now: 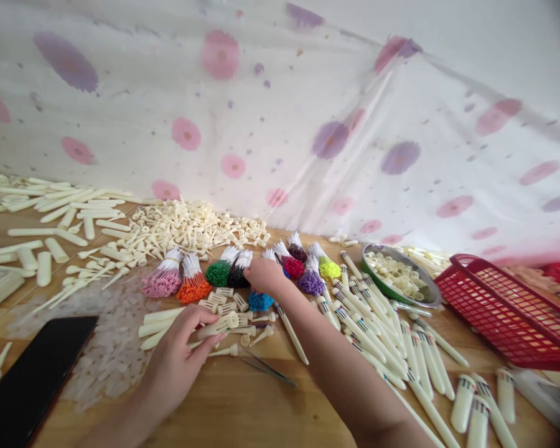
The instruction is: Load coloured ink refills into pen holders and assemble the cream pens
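While the left hand (184,348) pinched a cream barrel (224,325), the right hand (265,275) was among bright bundles (195,285)

The cream barrel, a short hollow tube of smooth plastic, was in the left hand, thumb and fingers closed on it, its round end facing right. Just beyond it, the right hand bent down near the black bundle (239,275); its fingertips were hidden, so I could not tell whether they were parted or had hold of anything. Tight sheaves of thin white sticks with dense coloured ends, the bundles sat behind the barrel. Slender tweezers (270,368) lay to its front right. Frosty, translucent plastic bits (112,348) spread to its left, and a glossy black phone (40,373) lay farther left. Well to its right were slim cream pens (361,320), a shiny metal bowl (433,294) and a red lattice basket (504,311). Underneath ran a wood-grained table (242,410); behind the barrel, past the bundles, hung a creased, milky sheet (144,81) with pink and purple flowers.
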`<state>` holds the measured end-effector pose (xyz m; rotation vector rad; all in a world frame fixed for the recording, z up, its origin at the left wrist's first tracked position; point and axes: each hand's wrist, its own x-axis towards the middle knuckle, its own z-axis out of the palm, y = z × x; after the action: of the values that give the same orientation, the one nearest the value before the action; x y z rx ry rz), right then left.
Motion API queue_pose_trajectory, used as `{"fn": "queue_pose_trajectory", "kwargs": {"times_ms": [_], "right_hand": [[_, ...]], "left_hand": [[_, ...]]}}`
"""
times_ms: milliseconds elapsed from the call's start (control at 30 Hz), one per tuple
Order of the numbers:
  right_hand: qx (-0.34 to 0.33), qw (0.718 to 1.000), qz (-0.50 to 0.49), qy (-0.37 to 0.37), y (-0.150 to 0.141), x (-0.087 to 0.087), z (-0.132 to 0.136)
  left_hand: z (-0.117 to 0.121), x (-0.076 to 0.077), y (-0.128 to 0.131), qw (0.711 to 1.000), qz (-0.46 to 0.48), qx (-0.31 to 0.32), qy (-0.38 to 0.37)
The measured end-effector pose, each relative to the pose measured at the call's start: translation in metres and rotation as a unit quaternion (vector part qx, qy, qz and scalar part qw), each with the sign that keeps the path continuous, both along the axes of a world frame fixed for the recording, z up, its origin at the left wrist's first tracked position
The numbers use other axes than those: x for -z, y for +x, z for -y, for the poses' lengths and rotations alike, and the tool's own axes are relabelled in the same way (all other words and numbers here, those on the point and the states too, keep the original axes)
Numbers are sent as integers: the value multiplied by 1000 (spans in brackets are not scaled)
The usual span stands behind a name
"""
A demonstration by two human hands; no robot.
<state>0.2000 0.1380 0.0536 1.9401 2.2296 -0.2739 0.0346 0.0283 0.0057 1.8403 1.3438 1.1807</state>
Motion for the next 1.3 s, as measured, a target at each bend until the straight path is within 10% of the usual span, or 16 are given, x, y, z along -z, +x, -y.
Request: {"fn": "queue_pose_trajectory", "kwargs": {"times_ms": [300,433,1300], "right_hand": [[-41,971,-234,8,47,-28,68],[-63,886,-459,-17,89,-16,87],[-210,918,-318,111,72,-7,104]], "left_hand": [[-5,2,-8,999,-27,-9,15],[-6,0,-10,998,-50,-12,32],[-1,-4,-3,991,-107,49,61]]}}
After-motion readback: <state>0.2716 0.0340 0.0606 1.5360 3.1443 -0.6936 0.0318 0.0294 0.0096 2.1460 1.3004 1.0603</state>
